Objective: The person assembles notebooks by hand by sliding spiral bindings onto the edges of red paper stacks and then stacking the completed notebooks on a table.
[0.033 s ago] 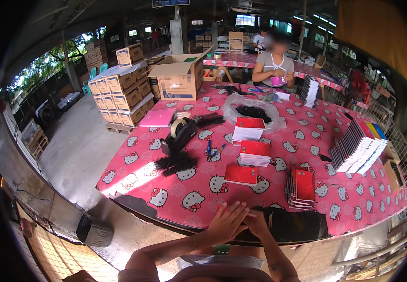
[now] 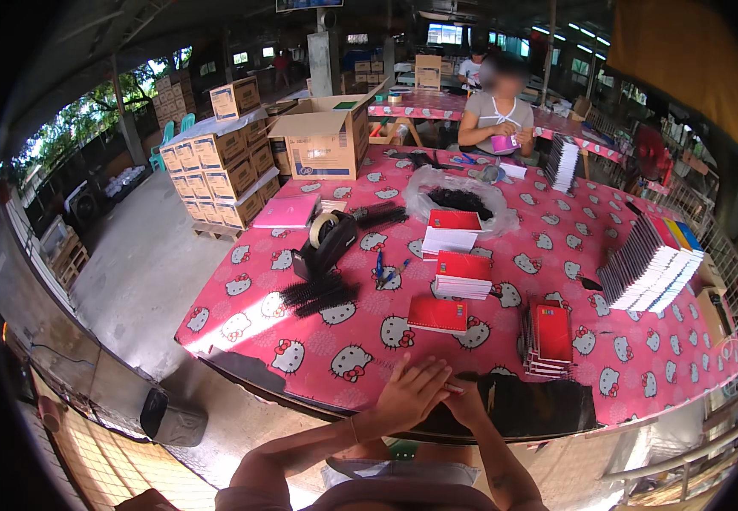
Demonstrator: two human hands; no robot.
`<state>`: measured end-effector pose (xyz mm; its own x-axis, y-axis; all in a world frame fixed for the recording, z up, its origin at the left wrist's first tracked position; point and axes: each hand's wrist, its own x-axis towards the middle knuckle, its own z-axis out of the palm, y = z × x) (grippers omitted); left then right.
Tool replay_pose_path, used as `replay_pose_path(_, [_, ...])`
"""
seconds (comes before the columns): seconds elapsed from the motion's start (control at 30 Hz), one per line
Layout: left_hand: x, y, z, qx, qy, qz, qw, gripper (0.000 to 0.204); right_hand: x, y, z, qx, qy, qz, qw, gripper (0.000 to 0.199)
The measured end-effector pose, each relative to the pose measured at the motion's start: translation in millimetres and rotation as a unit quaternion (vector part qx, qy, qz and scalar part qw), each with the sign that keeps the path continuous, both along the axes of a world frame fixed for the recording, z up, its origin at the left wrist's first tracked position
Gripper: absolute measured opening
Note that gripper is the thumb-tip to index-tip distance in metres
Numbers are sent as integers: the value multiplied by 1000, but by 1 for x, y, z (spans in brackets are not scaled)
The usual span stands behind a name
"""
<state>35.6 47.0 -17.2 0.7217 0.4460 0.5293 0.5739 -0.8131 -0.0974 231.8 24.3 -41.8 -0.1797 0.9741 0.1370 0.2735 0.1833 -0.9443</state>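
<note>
My left hand (image 2: 409, 397) lies with fingers spread over my right hand (image 2: 469, 406) at the near edge of a table covered in a pink cartoon-cat cloth (image 2: 335, 358). The right hand is mostly hidden beneath it, and a thin pale strip shows between them. Closest beyond the hands are a single red notebook (image 2: 437, 313) lying flat and a leaning pile of red notebooks (image 2: 548, 339). Two more small stacks of red-covered notebooks (image 2: 463, 274) sit farther back.
Black binding combs (image 2: 318, 294), a tape dispenser (image 2: 326, 243) and pens (image 2: 383, 269) lie to the left. A plastic bag of black coils (image 2: 463, 200) is mid-table, a long row of notebooks (image 2: 650, 264) at right. Cardboard boxes (image 2: 224, 170) stand left; a person (image 2: 497, 115) sits opposite.
</note>
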Motion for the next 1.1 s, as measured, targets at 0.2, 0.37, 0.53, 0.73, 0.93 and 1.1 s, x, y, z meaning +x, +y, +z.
replay_pose_path(0.2, [10, -35, 21, -92, -14, 22, 995, 56, 0, 0, -10, -3, 46, 14, 999, 16])
replay_pose_path(0.37, [7, -25, 22, -70, -70, 34, 995, 42, -2, 3, 8, 17, 15, 10, 1000, 21])
replay_pose_path(0.53, [3, -9, 29, -66, -111, -1, 992, 36, -1, -17, 46, 74, 65, -67, 993, 21])
replay_pose_path(0.73, [12, -15, 41, -121, -156, -24, 980, 31, 9, -29, 42, 132, 47, -92, 986, 15])
replay_pose_path(0.93, [8, -7, 36, -111, -142, -1, 984, 31, 6, -21, 51, 103, 63, -92, 988, 23])
replay_pose_path(1.1, [22, -11, 53, -91, -120, 26, 988, 26, 19, -18, 20, 95, 76, -77, 990, 23])
